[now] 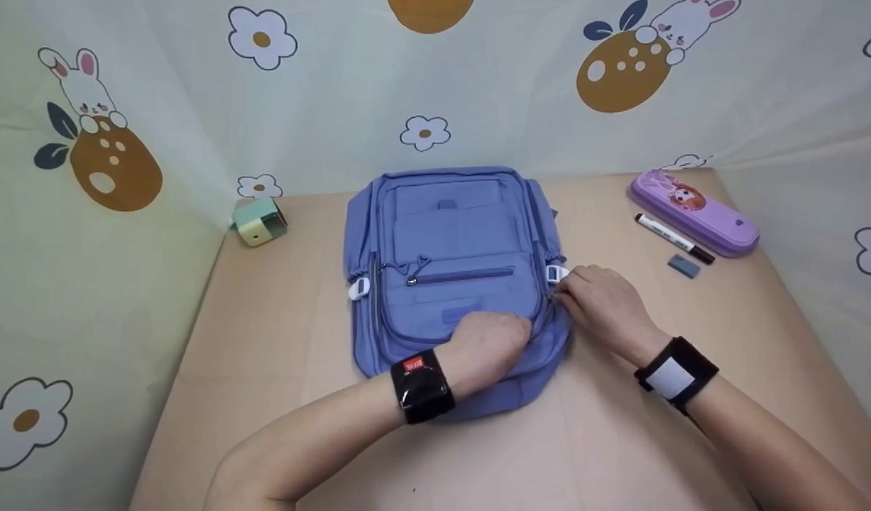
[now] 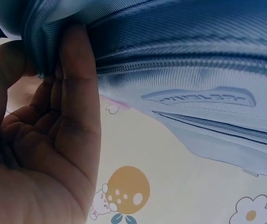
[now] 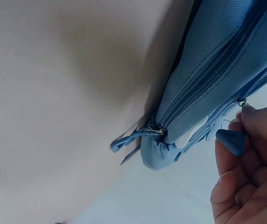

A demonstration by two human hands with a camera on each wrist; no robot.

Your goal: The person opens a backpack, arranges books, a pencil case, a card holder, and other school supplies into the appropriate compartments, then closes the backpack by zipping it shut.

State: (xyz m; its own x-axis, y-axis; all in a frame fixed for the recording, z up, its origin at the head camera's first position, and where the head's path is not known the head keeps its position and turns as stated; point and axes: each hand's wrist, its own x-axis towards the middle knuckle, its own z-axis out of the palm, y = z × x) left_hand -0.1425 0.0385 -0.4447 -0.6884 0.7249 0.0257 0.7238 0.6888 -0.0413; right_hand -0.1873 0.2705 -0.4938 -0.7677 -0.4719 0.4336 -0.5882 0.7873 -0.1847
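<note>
A blue backpack (image 1: 446, 231) lies on the table with its front pockets facing up. My left hand (image 1: 488, 348) is over its lower right part; in the left wrist view the thumb and fingers pinch a fold of the bag's fabric (image 2: 42, 28) beside a zipper (image 2: 180, 63). At the bag's right side, my right hand (image 1: 609, 309) pinches a zipper pull; its blue triangular tab (image 3: 231, 141) shows against the fingers in the right wrist view. Near that hand sits a white buckle (image 1: 556, 274). Another zipper (image 1: 463, 277) crosses the front pocket.
To the right lie a purple pencil case (image 1: 698, 216), a black-and-white marker (image 1: 673, 238) and a small grey-blue block (image 1: 683, 266). A green and yellow box-like object (image 1: 260, 221) stands at the back left. Patterned cloth (image 1: 336, 92) hangs behind the table (image 1: 265, 319).
</note>
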